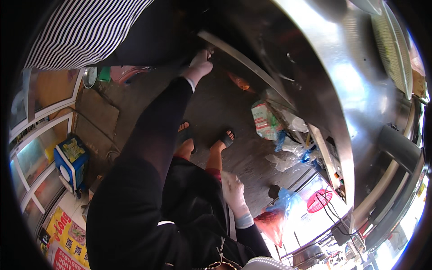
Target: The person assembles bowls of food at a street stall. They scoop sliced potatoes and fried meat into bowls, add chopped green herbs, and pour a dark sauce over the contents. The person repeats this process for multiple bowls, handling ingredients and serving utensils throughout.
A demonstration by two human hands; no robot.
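**A:** Fingers (203,57) first: the ones on the gloved left hand (199,65) are seen curled and pressed together right at the lower edge of the long shiny stainless-steel counter (252,67), up at the end of a stretched black sleeve (157,121). Whether that edge is actually gripped can't be told, too dark up there. Further left, a glass-fronted display cabinet with pale frames (40,148) is seen, with a blue and white boxy container (71,163) parked just beside it and yellow and red printed sheets (63,238) below.

**B:** Agreed on the left hand. Towards the middle, two feet in dark open sandals (204,139) are planted on the grey concrete floor (216,103). The right hand (234,191), in a whitish glove with a pale blue cuff, is held low against the black clothing. Its fingers look loosely together and slightly bent, and nothing is seen pinched in them.

**A:** Yep, nothing held there. A red-orange translucent plastic bag (271,225) hangs just beside that wrist, and a light blue plastic bag (288,200) is bunched right next to it.

**B:** Further right, a green, white and red printed bag (264,120) is slumped under the counter edge among crumpled clear and blue wrappers (288,148). A red plastic mesh basket (318,200) is seen beyond, with black cables run across it, and a round metal pot (308,255) sits near the bottom.
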